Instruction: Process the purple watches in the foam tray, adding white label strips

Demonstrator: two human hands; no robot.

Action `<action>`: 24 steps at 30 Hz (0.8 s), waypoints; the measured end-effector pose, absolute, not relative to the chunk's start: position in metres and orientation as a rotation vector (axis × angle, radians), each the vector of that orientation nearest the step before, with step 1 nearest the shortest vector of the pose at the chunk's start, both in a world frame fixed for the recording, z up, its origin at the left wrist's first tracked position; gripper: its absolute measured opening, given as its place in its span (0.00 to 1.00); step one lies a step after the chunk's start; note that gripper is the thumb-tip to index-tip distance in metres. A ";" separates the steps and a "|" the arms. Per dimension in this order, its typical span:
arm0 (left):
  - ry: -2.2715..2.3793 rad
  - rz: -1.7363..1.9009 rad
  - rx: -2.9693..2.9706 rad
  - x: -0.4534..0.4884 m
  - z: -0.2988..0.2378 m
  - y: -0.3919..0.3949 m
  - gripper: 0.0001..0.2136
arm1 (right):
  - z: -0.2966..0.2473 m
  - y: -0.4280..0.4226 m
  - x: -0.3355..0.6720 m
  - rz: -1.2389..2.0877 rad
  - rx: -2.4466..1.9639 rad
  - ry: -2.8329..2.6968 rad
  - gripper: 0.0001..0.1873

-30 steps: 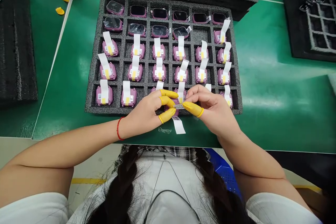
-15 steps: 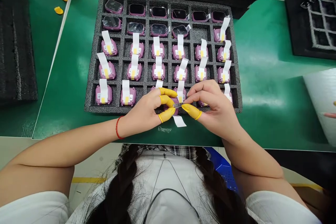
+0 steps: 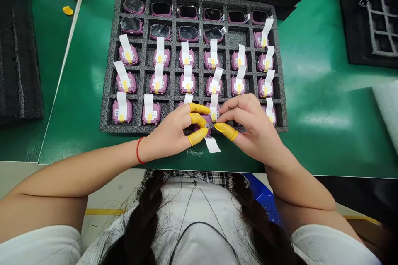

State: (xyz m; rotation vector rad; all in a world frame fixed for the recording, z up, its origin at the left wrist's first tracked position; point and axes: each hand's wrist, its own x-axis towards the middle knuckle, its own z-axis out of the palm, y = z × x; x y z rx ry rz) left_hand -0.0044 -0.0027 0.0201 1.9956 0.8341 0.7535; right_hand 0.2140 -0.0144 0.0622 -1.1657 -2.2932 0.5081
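Your left hand (image 3: pixel 169 128) and right hand (image 3: pixel 251 126) pinch a barcode label (image 3: pixel 209 125) above a pink smartwatch (image 3: pixel 202 131), lower center of the foam tray (image 3: pixel 105 124).

This is an electronics assembly workshop: a table (image 3: pixel 323 140) topped with a green anti-static mat, a black foam tray (image 3: pixel 106 91) of labelled pink smartwatches (image 3: pixel 188 84), and yellow finger cots (image 3: pixel 226 131).

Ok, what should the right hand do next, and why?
Probably press the barcode label onto the pink watch in the left hand: the right hand's yellow finger cot is on it, and other watches in the foam tray carry labels.
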 end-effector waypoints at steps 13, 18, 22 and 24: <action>0.915 0.764 2.123 -0.002 0.014 -0.005 0.21 | 0.071 -0.018 0.218 0.621 -1.245 -2.133 0.03; 0.948 0.655 2.300 -0.003 0.012 -0.009 0.32 | 0.056 -0.009 0.214 1.222 -1.259 -1.961 0.07; 0.869 0.744 2.252 -0.003 0.004 -0.010 0.38 | 0.053 -0.008 0.207 1.284 -1.343 -1.959 0.07; 0.829 0.778 2.221 -0.003 0.001 -0.010 0.39 | 0.054 -0.009 0.204 1.255 -1.374 -1.989 0.07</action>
